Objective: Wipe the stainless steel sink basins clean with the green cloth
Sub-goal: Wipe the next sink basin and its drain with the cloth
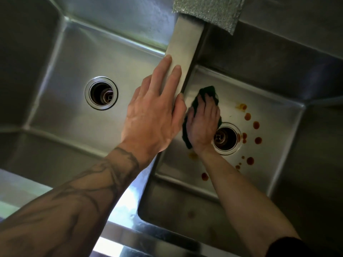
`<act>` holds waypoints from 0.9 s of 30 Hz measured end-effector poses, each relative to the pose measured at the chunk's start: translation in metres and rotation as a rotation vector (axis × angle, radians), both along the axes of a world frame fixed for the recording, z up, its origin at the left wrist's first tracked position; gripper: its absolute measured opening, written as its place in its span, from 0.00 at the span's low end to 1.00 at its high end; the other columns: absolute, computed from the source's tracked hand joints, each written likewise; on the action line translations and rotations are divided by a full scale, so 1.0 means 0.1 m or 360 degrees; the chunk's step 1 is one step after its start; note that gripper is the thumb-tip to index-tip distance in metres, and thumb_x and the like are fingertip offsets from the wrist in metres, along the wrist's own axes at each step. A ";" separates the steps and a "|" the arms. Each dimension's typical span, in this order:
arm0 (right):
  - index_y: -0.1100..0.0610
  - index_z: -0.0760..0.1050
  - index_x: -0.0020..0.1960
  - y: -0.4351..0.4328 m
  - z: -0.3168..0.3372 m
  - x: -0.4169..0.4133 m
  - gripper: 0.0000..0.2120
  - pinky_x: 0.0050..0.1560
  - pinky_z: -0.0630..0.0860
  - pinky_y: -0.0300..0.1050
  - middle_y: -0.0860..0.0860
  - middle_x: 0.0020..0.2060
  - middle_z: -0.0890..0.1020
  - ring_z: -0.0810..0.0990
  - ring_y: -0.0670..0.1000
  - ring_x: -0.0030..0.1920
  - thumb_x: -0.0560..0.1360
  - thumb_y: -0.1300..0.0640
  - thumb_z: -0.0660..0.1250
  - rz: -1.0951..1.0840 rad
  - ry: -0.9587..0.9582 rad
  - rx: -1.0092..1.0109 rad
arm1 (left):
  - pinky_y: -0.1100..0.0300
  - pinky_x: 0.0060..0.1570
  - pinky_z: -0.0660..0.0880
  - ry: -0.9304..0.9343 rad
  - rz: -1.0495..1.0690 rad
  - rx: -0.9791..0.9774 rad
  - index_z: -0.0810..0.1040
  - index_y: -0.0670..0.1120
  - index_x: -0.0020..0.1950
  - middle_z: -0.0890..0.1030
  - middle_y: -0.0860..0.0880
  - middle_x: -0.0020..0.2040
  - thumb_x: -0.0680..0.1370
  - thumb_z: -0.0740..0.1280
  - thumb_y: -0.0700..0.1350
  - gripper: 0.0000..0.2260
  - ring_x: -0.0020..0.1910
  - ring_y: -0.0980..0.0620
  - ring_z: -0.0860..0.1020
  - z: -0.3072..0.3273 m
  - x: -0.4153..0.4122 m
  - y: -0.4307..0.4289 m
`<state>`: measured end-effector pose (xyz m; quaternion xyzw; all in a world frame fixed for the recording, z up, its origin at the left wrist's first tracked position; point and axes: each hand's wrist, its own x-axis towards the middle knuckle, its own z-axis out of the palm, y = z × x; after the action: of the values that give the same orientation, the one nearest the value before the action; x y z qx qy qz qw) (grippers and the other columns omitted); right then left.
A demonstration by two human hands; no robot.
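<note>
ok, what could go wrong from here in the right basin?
1. The green cloth under the right hand sits left of the drain. The reddish spots lie mostly right of it, so short strokes may miss or smear them.
2. The cloth edge is close to the open drain and might catch there.
3. The left hand leans on the smooth divider and could slip.

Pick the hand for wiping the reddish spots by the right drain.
Right hand: it presses the green cloth on the right basin floor beside the spots. Left hand rests on the divider, without cloth.
</note>
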<state>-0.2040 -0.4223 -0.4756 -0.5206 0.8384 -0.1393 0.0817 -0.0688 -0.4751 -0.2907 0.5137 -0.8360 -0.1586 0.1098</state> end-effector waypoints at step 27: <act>0.60 0.70 0.77 0.32 -0.01 0.12 0.22 0.78 0.62 0.60 0.60 0.75 0.72 0.68 0.59 0.77 0.86 0.50 0.59 0.0117 0.0015 0.0021 | 0.41 0.71 0.73 -0.0076 -0.0051 0.0016 0.64 0.41 0.84 0.61 0.43 0.86 0.88 0.56 0.47 0.24 0.76 0.39 0.73 -0.03 0.32 0.47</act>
<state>-0.1918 -0.3906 -0.4769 -0.5513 0.8199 -0.1282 0.0861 -0.0367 -0.4285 -0.2937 0.5045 -0.8457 -0.1523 0.0847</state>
